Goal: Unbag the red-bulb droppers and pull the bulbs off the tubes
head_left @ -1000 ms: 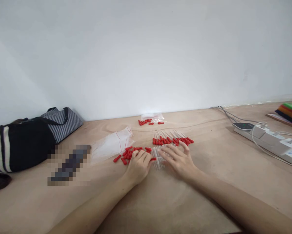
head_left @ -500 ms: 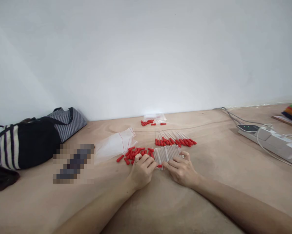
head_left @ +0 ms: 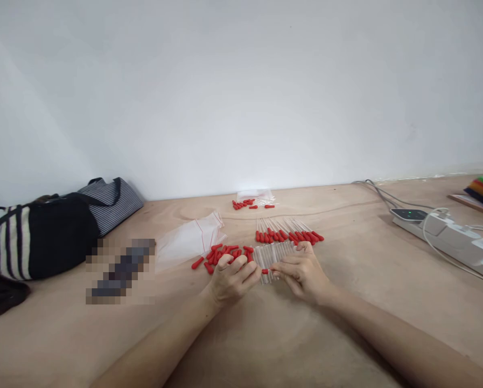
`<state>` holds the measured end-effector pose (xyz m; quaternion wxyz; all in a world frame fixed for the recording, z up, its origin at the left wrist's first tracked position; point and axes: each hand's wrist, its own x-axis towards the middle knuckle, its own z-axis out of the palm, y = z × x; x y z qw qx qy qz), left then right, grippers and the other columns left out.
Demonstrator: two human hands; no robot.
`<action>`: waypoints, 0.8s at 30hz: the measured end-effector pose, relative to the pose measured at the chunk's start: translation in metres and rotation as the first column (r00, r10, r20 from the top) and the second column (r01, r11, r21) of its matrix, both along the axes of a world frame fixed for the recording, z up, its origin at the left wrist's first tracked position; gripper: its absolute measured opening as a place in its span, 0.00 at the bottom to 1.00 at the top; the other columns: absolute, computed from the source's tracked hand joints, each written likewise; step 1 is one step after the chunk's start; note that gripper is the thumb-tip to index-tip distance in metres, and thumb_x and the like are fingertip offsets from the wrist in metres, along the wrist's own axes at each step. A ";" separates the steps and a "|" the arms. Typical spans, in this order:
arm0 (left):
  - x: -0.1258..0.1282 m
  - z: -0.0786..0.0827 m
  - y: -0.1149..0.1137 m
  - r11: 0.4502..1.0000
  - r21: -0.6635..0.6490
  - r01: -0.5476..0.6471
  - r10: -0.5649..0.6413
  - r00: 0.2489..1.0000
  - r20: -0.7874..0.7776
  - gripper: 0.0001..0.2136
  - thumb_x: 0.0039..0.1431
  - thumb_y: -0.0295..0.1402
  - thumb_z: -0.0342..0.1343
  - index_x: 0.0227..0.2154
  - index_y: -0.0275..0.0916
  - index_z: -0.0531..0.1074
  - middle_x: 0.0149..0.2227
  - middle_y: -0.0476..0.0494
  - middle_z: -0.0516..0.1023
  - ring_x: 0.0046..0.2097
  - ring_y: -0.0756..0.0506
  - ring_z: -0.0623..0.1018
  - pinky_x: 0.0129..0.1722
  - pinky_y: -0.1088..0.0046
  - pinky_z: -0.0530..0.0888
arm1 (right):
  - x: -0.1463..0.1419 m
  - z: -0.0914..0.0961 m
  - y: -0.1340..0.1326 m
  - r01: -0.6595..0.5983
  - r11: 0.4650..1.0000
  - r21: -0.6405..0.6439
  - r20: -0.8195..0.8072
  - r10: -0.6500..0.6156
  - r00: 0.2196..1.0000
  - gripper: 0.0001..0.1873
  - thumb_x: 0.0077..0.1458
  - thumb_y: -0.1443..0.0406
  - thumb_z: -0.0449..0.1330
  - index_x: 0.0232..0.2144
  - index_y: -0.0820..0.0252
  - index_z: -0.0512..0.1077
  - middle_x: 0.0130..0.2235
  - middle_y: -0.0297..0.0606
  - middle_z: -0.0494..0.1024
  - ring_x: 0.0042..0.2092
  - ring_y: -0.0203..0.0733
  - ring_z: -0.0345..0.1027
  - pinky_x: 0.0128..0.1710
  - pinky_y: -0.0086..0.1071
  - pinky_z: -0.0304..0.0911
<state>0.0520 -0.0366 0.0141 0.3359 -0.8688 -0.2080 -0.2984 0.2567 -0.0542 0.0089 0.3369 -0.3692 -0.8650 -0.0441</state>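
Observation:
A red rubber dropper bulb point(head_left: 265, 271) lies sideways between my two hands. The curled fingers of my left hand point(head_left: 232, 280) pinch its left end. At the bulb's other end, my right hand point(head_left: 300, 272) is closed on a thin glass dropper tube, mostly hidden behind the fingers. Under and behind the hands is a row of clear glass tubes point(head_left: 275, 253). Loose red bulbs point(head_left: 219, 254) are heaped just beyond my left hand. Farther back, finished-looking droppers point(head_left: 306, 236), glass tubes with red bulbs on them, lie side by side with bulbs toward me.
Flat plastic bags point(head_left: 188, 240) lie to the left, near a blurred-out dark object point(head_left: 126, 269). A black and striped bag point(head_left: 63, 234) leans at the wall. More red bulbs point(head_left: 241, 204) lie beside a small plastic bag point(head_left: 254, 195) at the back. A power strip point(head_left: 447, 231) stands right.
Both hands have risen slightly with the bulb between them. The right fingers are drawn together more tightly and tilted. The rows of tubes and droppers look unchanged.

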 end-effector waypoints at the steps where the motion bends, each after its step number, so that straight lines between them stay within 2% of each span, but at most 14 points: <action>1: -0.001 0.001 0.001 1.000 0.005 0.014 -0.014 1.000 0.007 0.09 0.55 0.25 0.47 0.31 0.45 0.69 0.28 0.54 0.75 0.35 0.51 0.70 0.37 0.68 0.56 | 0.003 0.002 0.001 -0.003 0.999 -0.050 -0.001 0.003 1.000 0.12 0.55 0.65 0.49 0.31 0.54 0.72 0.20 0.28 0.70 0.24 0.29 0.59 0.38 0.33 0.42; 3: -0.008 0.005 0.005 1.000 0.016 0.013 -0.014 0.999 0.043 0.09 0.55 0.24 0.46 0.30 0.44 0.70 0.28 0.53 0.75 0.34 0.50 0.70 0.37 0.68 0.56 | 0.015 0.005 0.004 0.013 0.987 -0.163 -0.012 -0.015 1.000 0.12 0.56 0.63 0.49 0.30 0.54 0.73 0.21 0.29 0.71 0.24 0.29 0.59 0.38 0.33 0.44; 4: -0.012 0.009 0.008 1.000 0.012 -0.025 0.024 0.995 0.093 0.09 0.55 0.24 0.46 0.29 0.43 0.70 0.27 0.52 0.75 0.34 0.49 0.71 0.37 0.67 0.55 | 0.023 0.007 0.006 0.031 0.974 -0.223 -0.024 -0.037 0.999 0.13 0.56 0.62 0.49 0.29 0.54 0.73 0.21 0.29 0.72 0.24 0.29 0.59 0.38 0.32 0.45; 6: -0.024 0.017 0.018 0.981 -0.085 -0.177 0.192 0.954 0.230 0.09 0.56 0.26 0.47 0.28 0.42 0.71 0.27 0.49 0.76 0.34 0.48 0.71 0.37 0.66 0.56 | 0.042 0.008 0.013 0.075 0.923 -0.378 -0.050 -0.101 0.994 0.16 0.56 0.59 0.47 0.27 0.56 0.73 0.21 0.30 0.71 0.23 0.31 0.59 0.35 0.31 0.49; 7: -0.030 0.021 0.023 0.947 -0.193 -0.255 0.303 0.909 0.285 0.08 0.56 0.28 0.47 0.28 0.41 0.71 0.28 0.48 0.76 0.34 0.47 0.71 0.38 0.66 0.57 | 0.052 0.008 0.016 0.094 0.887 -0.452 -0.071 -0.141 0.987 0.18 0.56 0.58 0.46 0.26 0.57 0.72 0.22 0.31 0.71 0.24 0.32 0.59 0.32 0.29 0.50; 9: -0.038 0.025 0.035 0.830 -0.461 -0.314 0.467 0.844 0.265 0.08 0.56 0.31 0.47 0.29 0.41 0.72 0.30 0.46 0.76 0.36 0.46 0.72 0.37 0.67 0.59 | 0.065 0.006 0.023 0.119 0.815 -0.567 -0.087 -0.203 0.975 0.18 0.55 0.57 0.46 0.26 0.58 0.71 0.23 0.32 0.71 0.25 0.34 0.60 0.28 0.28 0.53; 11: -0.042 0.025 0.045 0.660 -0.670 -0.340 0.562 0.815 0.140 0.08 0.54 0.33 0.48 0.30 0.41 0.73 0.31 0.46 0.76 0.37 0.46 0.72 0.36 0.69 0.62 | 0.070 0.002 0.027 0.169 0.775 -0.609 -0.081 -0.273 0.958 0.16 0.54 0.59 0.46 0.27 0.59 0.70 0.26 0.33 0.72 0.27 0.36 0.63 0.27 0.27 0.54; 13: -0.042 0.022 0.052 0.505 -0.770 -0.391 0.634 0.773 0.023 0.08 0.52 0.35 0.49 0.30 0.42 0.73 0.30 0.48 0.76 0.37 0.46 0.73 0.36 0.71 0.63 | 0.069 -0.005 0.030 0.250 0.764 -0.595 -0.054 -0.348 0.936 0.14 0.53 0.64 0.46 0.27 0.59 0.70 0.29 0.36 0.74 0.30 0.37 0.65 0.29 0.28 0.56; 15: -0.042 0.019 0.055 0.401 -0.802 -0.442 0.692 0.720 -0.051 0.08 0.50 0.37 0.50 0.30 0.43 0.72 0.28 0.50 0.77 0.35 0.45 0.74 0.36 0.71 0.64 | 0.066 -0.013 0.031 0.330 0.769 -0.547 -0.016 -0.404 0.915 0.14 0.51 0.69 0.46 0.29 0.60 0.72 0.31 0.39 0.74 0.33 0.39 0.66 0.32 0.29 0.57; 18: -0.044 0.017 0.058 0.346 -0.814 -0.466 0.721 0.688 -0.087 0.09 0.49 0.42 0.51 0.27 0.43 0.71 0.26 0.51 0.76 0.33 0.45 0.75 0.36 0.70 0.63 | 0.061 -0.022 0.030 0.411 0.787 -0.460 0.042 -0.443 0.895 0.17 0.48 0.74 0.45 0.31 0.62 0.73 0.32 0.43 0.74 0.35 0.40 0.67 0.35 0.31 0.58; 24: -0.053 0.026 0.064 0.325 -0.822 -0.468 0.760 0.647 -0.067 0.15 0.51 0.46 0.47 0.24 0.41 0.71 0.26 0.49 0.76 0.33 0.45 0.75 0.37 0.69 0.63 | 0.052 -0.029 0.028 0.461 0.792 -0.401 0.079 -0.471 0.878 0.20 0.47 0.77 0.45 0.37 0.65 0.72 0.34 0.46 0.73 0.36 0.41 0.67 0.37 0.32 0.59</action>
